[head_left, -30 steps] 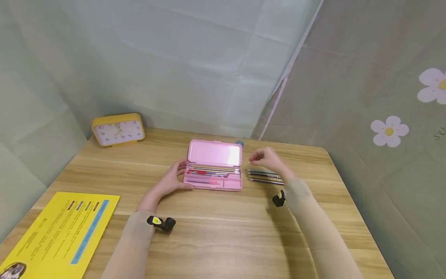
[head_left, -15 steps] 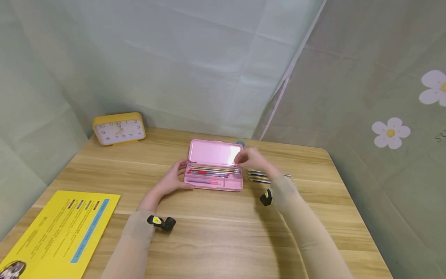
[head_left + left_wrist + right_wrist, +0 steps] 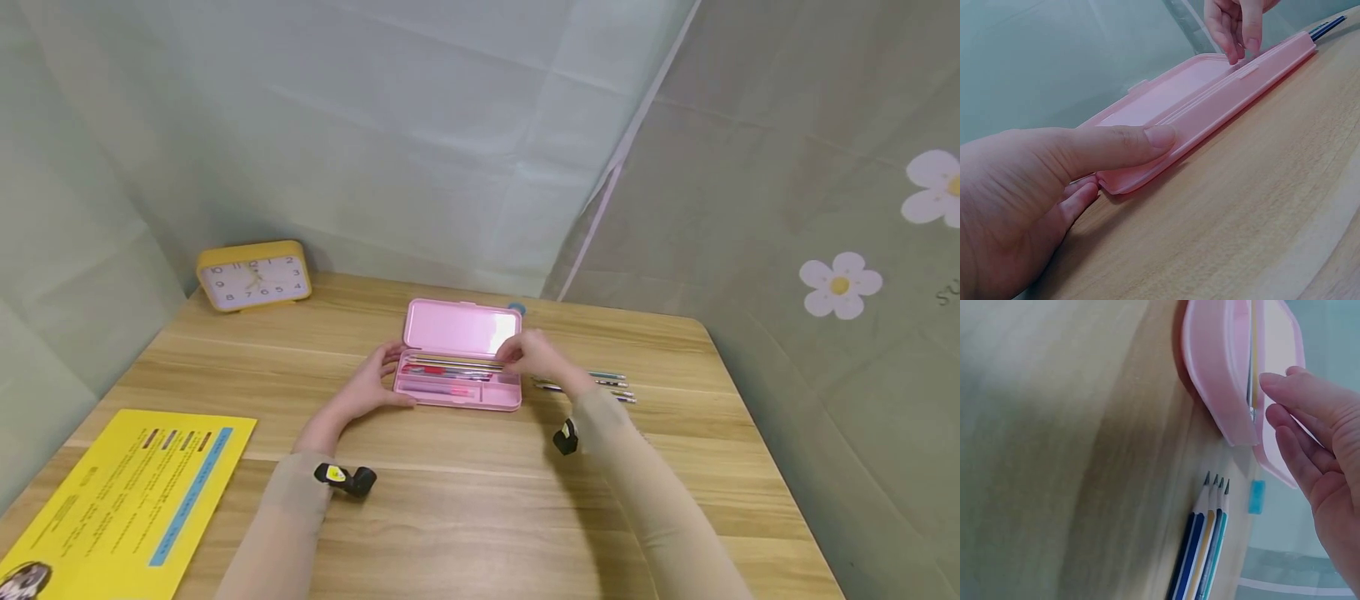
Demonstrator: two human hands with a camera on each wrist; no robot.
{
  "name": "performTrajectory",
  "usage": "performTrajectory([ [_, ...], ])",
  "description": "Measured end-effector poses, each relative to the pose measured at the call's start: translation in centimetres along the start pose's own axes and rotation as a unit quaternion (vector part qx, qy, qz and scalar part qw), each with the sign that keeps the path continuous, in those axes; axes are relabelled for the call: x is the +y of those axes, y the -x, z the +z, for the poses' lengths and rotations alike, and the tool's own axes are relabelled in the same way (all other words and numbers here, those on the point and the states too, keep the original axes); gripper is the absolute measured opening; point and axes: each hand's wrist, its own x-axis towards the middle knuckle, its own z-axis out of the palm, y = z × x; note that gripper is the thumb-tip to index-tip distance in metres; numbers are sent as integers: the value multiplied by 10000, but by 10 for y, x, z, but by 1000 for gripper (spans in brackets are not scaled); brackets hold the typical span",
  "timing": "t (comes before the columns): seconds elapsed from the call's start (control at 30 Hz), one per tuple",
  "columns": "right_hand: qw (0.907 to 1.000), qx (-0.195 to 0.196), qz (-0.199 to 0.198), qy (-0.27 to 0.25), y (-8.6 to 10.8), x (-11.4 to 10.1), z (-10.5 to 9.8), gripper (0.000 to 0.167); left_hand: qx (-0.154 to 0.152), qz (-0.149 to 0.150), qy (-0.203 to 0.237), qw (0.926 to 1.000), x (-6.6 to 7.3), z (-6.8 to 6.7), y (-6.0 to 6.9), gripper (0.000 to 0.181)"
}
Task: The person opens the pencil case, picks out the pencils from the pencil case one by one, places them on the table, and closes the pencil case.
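Note:
A pink pencil case (image 3: pixel 501 397) lies on the table with its lid (image 3: pixel 446 327) tipped back. Pencils (image 3: pixel 453 362) fill its rear slot, red-marked pens (image 3: pixel 431 372) lie in front of them, and a pinkish pen (image 3: pixel 435 389) is in the front compartment. My left hand (image 3: pixel 367 387) grips the case's left end, thumb (image 3: pixel 1129 145) along the front wall. Over the rear right end of the case is my right hand (image 3: pixel 534 354), its fingers loosely bent with nothing visible between them. Several sharpened pencils (image 3: pixel 1204 550) lie just right of the case, partly behind my right wrist in the head view.
At the back left stands a yellow clock (image 3: pixel 255 275). A yellow printed sheet (image 3: pixel 127 500) lies at the front left. Behind the case's lid sits a small blue object (image 3: pixel 517 308). Grey-green cloth (image 3: pixel 450 167) hangs along the table's back and sides.
My right hand has moved left from above the loose pencils, then lowered to the rear right end of the case. My left hand has kept its hold on the case.

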Motion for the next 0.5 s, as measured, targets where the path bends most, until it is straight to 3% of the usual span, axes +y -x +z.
performTrajectory([
  [0.5,9995,165,-46,250,3,3,9,19,-34,-136,-74,9999,11,1,4,104],
])
